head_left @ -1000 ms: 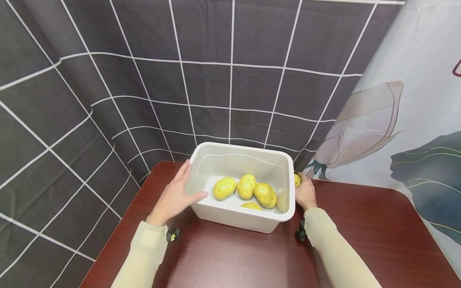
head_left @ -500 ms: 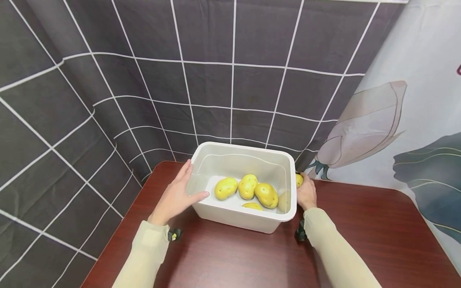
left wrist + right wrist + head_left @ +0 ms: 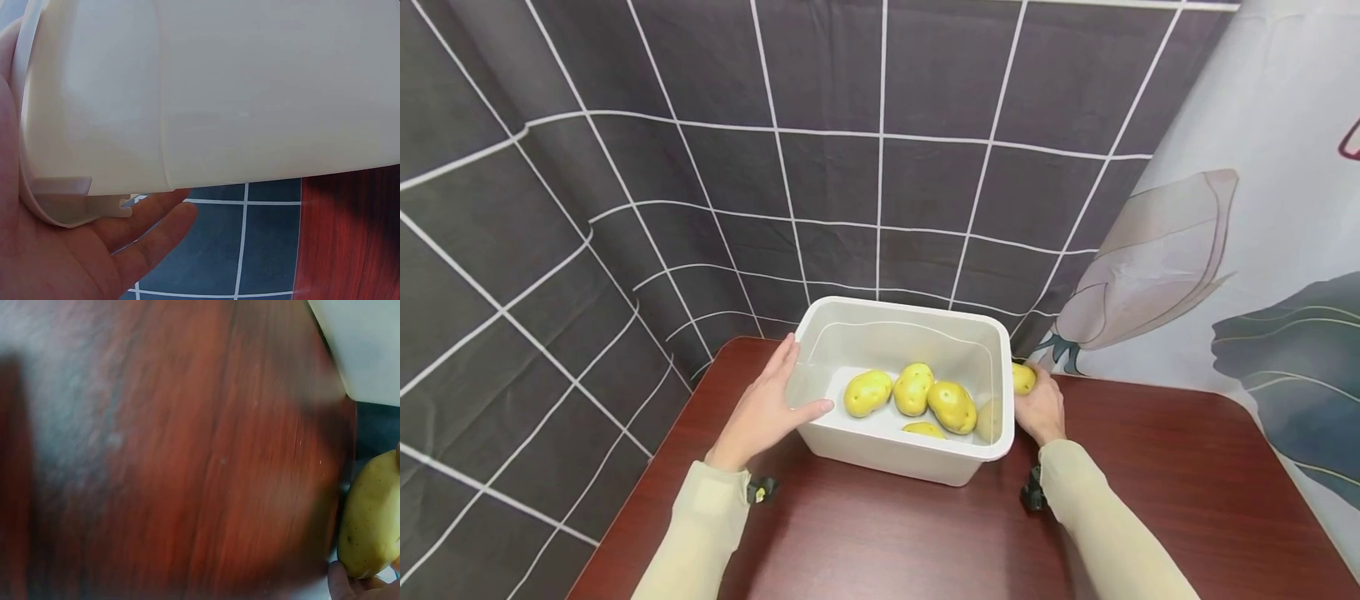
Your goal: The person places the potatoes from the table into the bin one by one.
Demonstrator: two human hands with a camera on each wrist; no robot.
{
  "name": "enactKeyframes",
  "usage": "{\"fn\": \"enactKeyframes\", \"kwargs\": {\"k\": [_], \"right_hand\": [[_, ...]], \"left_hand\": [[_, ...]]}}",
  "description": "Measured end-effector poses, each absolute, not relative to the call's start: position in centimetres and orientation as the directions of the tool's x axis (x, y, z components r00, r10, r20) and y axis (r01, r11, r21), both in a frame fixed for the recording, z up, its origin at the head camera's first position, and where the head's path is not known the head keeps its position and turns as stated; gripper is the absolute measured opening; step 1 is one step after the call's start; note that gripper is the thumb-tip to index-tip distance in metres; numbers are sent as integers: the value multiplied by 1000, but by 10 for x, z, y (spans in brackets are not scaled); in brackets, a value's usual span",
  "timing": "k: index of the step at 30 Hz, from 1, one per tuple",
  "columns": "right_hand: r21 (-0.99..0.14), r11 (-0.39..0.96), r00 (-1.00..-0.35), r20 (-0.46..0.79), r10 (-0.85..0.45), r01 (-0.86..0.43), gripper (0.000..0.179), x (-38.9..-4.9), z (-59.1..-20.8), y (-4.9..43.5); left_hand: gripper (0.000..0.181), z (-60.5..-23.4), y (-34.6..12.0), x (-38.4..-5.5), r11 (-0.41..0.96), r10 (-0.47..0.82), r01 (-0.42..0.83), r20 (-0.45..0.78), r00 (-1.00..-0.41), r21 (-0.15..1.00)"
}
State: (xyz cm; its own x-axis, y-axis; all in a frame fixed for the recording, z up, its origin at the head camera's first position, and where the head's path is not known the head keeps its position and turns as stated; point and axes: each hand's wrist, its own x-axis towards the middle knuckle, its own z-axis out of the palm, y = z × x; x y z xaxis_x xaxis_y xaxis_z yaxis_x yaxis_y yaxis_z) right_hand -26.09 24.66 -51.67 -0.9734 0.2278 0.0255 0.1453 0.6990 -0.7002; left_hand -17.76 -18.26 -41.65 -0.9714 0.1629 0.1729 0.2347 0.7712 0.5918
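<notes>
A white plastic tub (image 3: pixel 880 454) stands on the table with several yellow potatoes (image 3: pixel 913 389) on its floor. My left hand (image 3: pixel 758 417) rests against the tub's left end, fingers straight and thumb spread near the front rim. In the left wrist view the palm touches the tub's rim (image 3: pixel 26 119) and the fingers extend below it. Just outside the tub's right end, my right hand (image 3: pixel 1040 406) grips another potato (image 3: pixel 1022 379). The right wrist view shows that potato (image 3: pixel 370 519) with fingertips (image 3: pixel 340 581) against it; most of the hand is out of frame there.
The reddish-brown wooden table (image 3: pixel 880 542) has its back edge close behind the tub. A dark grid-patterned curtain (image 3: pixel 820 175) hangs behind and to the left. On the right hangs a pale curtain (image 3: pixel 1285 100) with a flower print.
My right hand and its potato have shifted slightly, and more of the potato shows beside the tub. The left hand, the tub and the potatoes inside stay as they were.
</notes>
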Motion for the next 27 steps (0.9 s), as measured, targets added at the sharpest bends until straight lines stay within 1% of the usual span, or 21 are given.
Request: {"fn": "enactKeyframes", "kwargs": {"k": [6, 14, 27], "right_hand": [[-689, 710, -971, 39, 235, 144, 79, -258, -515, 251], [-686, 718, -969, 78, 235, 119, 78, -254, -511, 255], [-687, 720, -973, 84, 213, 99, 83, -243, -502, 262]], "left_hand": [[105, -417, -183, -178, 767, 158, 234, 178, -971, 598], [110, -417, -183, -177, 768, 160, 234, 174, -972, 596], [110, -416, -182, -178, 769, 163, 229, 162, -973, 597]]}}
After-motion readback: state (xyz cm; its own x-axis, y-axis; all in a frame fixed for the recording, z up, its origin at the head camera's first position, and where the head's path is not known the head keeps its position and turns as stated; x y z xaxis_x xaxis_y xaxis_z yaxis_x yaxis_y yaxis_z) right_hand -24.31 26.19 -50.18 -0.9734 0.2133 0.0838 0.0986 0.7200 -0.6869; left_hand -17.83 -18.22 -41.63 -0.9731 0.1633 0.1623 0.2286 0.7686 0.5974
